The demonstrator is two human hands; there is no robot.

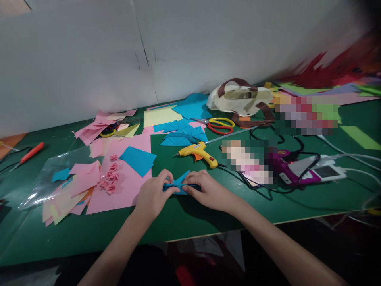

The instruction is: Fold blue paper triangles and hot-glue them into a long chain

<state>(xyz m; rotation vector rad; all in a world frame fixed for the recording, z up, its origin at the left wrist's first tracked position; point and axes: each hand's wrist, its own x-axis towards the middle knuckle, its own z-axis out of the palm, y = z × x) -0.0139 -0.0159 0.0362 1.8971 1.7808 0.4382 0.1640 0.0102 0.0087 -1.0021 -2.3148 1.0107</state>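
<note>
A folded piece of blue paper lies on the green table between my two hands, one corner pointing up and away from me. My left hand pinches its left end, thumb and fingers closed on it. On the right end, the thumb and fingers of my right hand press and hold the paper. Just beyond it lies a yellow glue gun. Left of my hands, a pink sheet bears several small pink paper roses and a blue paper piece.
Folded blue papers and scissors with red and yellow handles lie behind the glue gun. A cream bag stands near the wall. To the right are a purple power strip and cables. Paper scraps and a plastic sleeve lie left.
</note>
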